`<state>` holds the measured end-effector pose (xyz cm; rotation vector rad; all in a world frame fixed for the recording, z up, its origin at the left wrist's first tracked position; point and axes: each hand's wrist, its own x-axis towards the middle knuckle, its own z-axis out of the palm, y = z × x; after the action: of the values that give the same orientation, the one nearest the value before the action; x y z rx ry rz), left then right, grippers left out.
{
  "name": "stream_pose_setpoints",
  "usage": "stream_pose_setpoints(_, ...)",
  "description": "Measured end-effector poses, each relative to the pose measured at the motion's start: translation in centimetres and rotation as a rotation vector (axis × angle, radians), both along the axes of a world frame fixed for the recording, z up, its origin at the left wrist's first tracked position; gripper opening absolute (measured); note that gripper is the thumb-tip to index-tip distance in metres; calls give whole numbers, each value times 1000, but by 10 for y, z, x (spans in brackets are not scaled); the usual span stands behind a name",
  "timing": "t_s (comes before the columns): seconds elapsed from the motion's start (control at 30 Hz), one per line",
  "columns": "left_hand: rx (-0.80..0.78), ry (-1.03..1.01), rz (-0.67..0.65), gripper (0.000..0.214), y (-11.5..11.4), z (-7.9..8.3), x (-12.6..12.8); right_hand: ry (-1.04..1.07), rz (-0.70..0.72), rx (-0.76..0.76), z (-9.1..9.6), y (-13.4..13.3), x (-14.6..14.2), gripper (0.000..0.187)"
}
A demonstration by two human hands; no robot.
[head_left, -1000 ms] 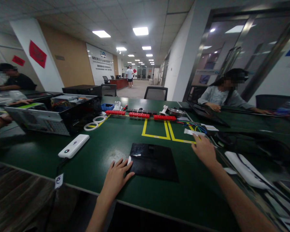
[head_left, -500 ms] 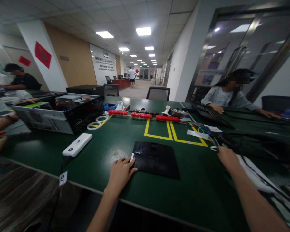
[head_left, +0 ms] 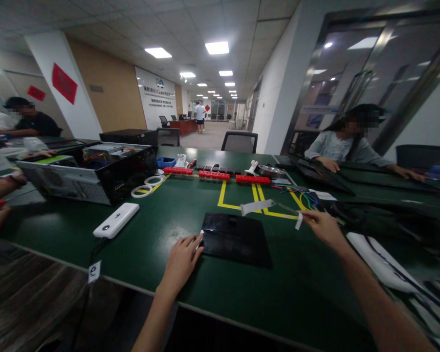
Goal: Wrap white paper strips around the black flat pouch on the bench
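Note:
On the green table lies a flat black panel (head_left: 238,239) with a small raised block near its far edge. My left hand (head_left: 183,256) grips the panel's left edge, fingers close together, and a tiny white piece shows at the fingertips. Over the yellow-taped squares (head_left: 238,207), my right hand (head_left: 322,226) pinches a thin strip with a broad white end (head_left: 257,207), which points left. A short white tab (head_left: 298,221) hangs by those fingers. The strip's exact kind is unclear.
An opened computer case (head_left: 95,171) stands left, with white tape rolls (head_left: 142,191) and a white power bank (head_left: 117,220) nearby. Red racks (head_left: 213,174) line the far side, beside coloured wires (head_left: 310,199). A white bundle (head_left: 377,261) lies right. Other people sit left and right.
My right hand has moved left and inward, bringing the white-ended strip away from the wires to above the taped squares. My left hand stays at the black panel's edge, its fingers slightly shifted.

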<state>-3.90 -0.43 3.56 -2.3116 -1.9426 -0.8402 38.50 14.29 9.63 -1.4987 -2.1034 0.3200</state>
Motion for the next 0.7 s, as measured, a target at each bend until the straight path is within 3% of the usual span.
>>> stream_pose_setpoints(0.17,95,-291,26,34,1,-4,-6,99,335,-123,12,-37,-71,31)
stream_pose_setpoints(0.33,133,-319,-25,32,-2,3,-4,-15,526,-152,3,-69,-129,33)
stream_pose_setpoints(0.53,170,-85,-141,34,-18,8,29,-211,428,12,-25,-89,-169,45)
stream_pose_setpoints(0.7,108,150,-202,50,-27,3,65,-247,351,112,-44,-93,-181,48)
